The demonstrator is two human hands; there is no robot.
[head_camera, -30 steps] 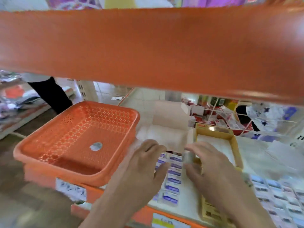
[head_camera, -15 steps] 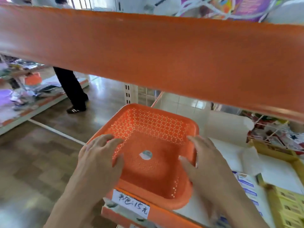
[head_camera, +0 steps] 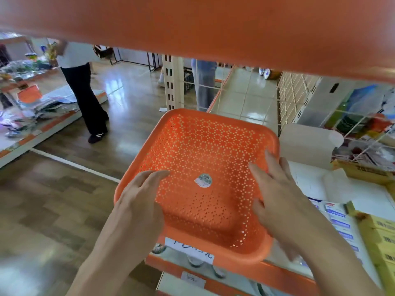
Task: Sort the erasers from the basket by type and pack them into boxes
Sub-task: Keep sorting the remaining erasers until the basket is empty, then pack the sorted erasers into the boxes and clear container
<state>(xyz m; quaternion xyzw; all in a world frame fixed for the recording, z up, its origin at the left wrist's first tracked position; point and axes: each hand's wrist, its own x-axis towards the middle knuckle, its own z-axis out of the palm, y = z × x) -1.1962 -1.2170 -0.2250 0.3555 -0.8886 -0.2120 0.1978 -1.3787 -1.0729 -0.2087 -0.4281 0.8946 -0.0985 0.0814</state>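
Flanking the orange basket (head_camera: 205,133), both hands sit at its sides. The left hand (head_camera: 136,208) lies over the left rim with its fingers (head_camera: 154,176) loosely straight, pointing in over the perforated floor and holding nothing. The right hand (head_camera: 280,199) is at the right wall, its fingers (head_camera: 271,159) spread and straight towards the far right corner, thumb inside the basket, nothing pinched; whether either palm actually presses on the plastic I cannot tell. The basket stands at the front left corner of the shelf, above a handwritten price label (head_camera: 189,249), with only a round sticker (head_camera: 203,180) on its floor. Just right of it, wrapped erasers (head_camera: 339,221) in blue and white lie in rows on the shelf, beside a yellow box (head_camera: 378,236). An orange shelf board (head_camera: 192,24) fills the top of the view
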